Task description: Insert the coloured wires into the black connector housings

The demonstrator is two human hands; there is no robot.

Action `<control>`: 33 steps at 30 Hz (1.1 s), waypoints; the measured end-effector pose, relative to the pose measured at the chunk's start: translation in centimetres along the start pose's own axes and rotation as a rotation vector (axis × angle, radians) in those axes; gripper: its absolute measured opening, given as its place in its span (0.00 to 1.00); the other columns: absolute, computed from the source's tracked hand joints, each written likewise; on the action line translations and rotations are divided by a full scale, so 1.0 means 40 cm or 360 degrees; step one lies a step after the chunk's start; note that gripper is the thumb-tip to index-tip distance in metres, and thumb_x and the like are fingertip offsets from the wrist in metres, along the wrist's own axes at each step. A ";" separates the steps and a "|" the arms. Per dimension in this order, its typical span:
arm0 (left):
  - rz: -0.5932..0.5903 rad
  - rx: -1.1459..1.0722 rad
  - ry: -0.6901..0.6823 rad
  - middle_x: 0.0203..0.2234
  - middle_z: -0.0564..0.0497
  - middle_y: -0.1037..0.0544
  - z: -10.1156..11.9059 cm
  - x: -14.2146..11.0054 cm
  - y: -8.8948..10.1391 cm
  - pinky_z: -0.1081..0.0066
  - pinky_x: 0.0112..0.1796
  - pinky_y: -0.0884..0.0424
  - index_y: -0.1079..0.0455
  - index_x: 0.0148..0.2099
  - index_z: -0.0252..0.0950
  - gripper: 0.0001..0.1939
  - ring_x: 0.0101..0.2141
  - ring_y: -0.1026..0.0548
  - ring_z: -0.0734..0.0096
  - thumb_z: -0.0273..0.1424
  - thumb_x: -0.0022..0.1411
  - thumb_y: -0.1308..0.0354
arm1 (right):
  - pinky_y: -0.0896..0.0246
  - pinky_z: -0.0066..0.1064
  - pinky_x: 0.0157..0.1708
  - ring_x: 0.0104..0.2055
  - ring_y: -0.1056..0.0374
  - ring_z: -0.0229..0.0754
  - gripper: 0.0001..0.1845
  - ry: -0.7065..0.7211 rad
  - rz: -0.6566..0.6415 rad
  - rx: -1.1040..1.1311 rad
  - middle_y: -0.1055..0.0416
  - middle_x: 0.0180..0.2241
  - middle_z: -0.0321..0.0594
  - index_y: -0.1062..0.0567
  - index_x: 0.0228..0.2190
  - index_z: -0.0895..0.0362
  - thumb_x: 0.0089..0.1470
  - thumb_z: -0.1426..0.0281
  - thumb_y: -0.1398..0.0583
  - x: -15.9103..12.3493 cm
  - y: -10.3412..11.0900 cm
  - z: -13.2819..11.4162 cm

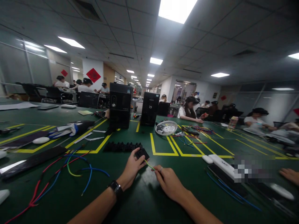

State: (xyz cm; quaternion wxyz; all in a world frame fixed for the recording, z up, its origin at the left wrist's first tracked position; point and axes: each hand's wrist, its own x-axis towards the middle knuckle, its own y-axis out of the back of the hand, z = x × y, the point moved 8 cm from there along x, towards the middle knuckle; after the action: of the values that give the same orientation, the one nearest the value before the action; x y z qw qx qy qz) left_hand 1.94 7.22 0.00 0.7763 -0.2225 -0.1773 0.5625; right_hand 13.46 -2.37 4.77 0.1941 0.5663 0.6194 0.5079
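Near the middle of the green table, my left hand (131, 168) grips a small black block (142, 153), thumb on its near side. A thin yellow-green wire (149, 165) runs from the block's near edge to my right hand (170, 183), whose thumb and fingers pinch it. Whether the wire's end sits inside the block or only touches it, I cannot tell. Just beyond my left hand lies a row of black ridged pieces (121, 147). To the left, red, blue and yellow-green wires (70, 165) spread over the table.
Two black computer towers (119, 105) stand ahead. A white round basket (166, 128) sits right of them, with tangled wires (193, 132) beyond. Blue wires (231, 188) and a white bar-shaped object (221, 165) lie at right. Another person's hand (289, 176) rests at the right edge.
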 end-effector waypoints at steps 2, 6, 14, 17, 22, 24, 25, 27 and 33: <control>0.0011 0.0041 -0.0006 0.40 0.42 0.24 0.004 -0.002 0.001 0.57 0.45 0.28 0.46 0.57 0.38 0.29 0.37 0.22 0.63 0.25 0.56 0.39 | 0.46 0.26 0.33 0.33 0.31 0.38 0.15 -0.0019 -0.0002 -0.0050 0.27 0.32 0.38 0.30 0.42 0.56 0.63 0.70 0.54 0.000 0.000 0.000; 0.0049 0.0178 -0.0042 0.38 0.42 0.23 0.013 0.000 0.004 0.56 0.44 0.28 0.47 0.58 0.37 0.31 0.36 0.22 0.62 0.24 0.55 0.40 | 0.48 0.25 0.34 0.33 0.30 0.38 0.14 -0.0048 -0.0032 -0.0215 0.26 0.31 0.38 0.29 0.38 0.55 0.62 0.70 0.53 0.000 -0.007 0.005; -0.0038 0.0631 -0.0396 0.46 0.40 0.26 0.053 -0.019 -0.040 0.61 0.48 0.32 0.43 0.58 0.36 0.32 0.45 0.25 0.60 0.32 0.53 0.38 | 0.49 0.25 0.33 0.32 0.31 0.37 0.14 -0.0076 0.0016 -0.0221 0.26 0.28 0.37 0.28 0.33 0.55 0.61 0.70 0.52 -0.001 -0.007 -0.021; -0.0040 0.0529 -0.0295 0.42 0.41 0.23 0.042 -0.034 -0.056 0.62 0.44 0.29 0.45 0.59 0.34 0.35 0.41 0.23 0.61 0.34 0.51 0.37 | 0.48 0.24 0.34 0.33 0.31 0.37 0.12 -0.0138 0.0040 -0.0156 0.26 0.31 0.38 0.28 0.37 0.55 0.60 0.71 0.51 0.003 -0.002 -0.023; -0.0019 0.0437 -0.0294 0.38 0.43 0.22 0.035 -0.040 -0.069 0.65 0.40 0.27 0.43 0.58 0.35 0.36 0.37 0.22 0.63 0.32 0.49 0.35 | 0.48 0.25 0.33 0.34 0.31 0.39 0.11 -0.0193 0.0111 -0.0086 0.26 0.31 0.39 0.28 0.33 0.56 0.59 0.74 0.51 0.007 0.007 -0.021; 0.0008 0.0385 -0.0277 0.35 0.44 0.22 0.031 -0.035 -0.066 0.65 0.37 0.26 0.43 0.58 0.36 0.36 0.34 0.22 0.62 0.31 0.48 0.34 | 0.47 0.25 0.33 0.33 0.31 0.39 0.11 -0.0203 0.0152 -0.0005 0.26 0.31 0.39 0.28 0.33 0.56 0.58 0.74 0.51 0.007 0.012 -0.021; 0.0025 0.0345 -0.0248 0.34 0.44 0.21 0.027 -0.032 -0.062 0.65 0.36 0.26 0.43 0.57 0.36 0.36 0.33 0.21 0.62 0.30 0.48 0.33 | 0.46 0.25 0.33 0.33 0.31 0.38 0.12 -0.0202 0.0167 0.0049 0.26 0.31 0.39 0.29 0.34 0.56 0.59 0.75 0.51 0.008 0.014 -0.021; 0.0032 0.0263 -0.0175 0.33 0.43 0.22 0.018 -0.027 -0.058 0.64 0.35 0.25 0.44 0.57 0.36 0.36 0.32 0.21 0.61 0.28 0.48 0.33 | 0.45 0.24 0.34 0.34 0.31 0.38 0.12 -0.0196 0.0190 0.0161 0.26 0.32 0.39 0.29 0.35 0.56 0.59 0.75 0.52 0.008 0.018 -0.023; -0.0086 0.0170 -0.0066 0.40 0.41 0.24 -0.001 -0.024 -0.062 0.62 0.39 0.26 0.44 0.54 0.37 0.28 0.37 0.22 0.61 0.29 0.53 0.37 | 0.43 0.24 0.37 0.37 0.30 0.38 0.13 -0.0164 0.0222 0.0283 0.25 0.35 0.39 0.27 0.37 0.56 0.59 0.74 0.52 0.008 0.022 -0.020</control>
State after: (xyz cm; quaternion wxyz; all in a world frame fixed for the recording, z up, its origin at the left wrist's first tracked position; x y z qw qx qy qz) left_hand 3.65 5.64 1.30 0.7982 -0.1642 -0.1691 0.5544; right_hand 13.16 -2.52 5.94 0.1389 0.6484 0.6103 0.4333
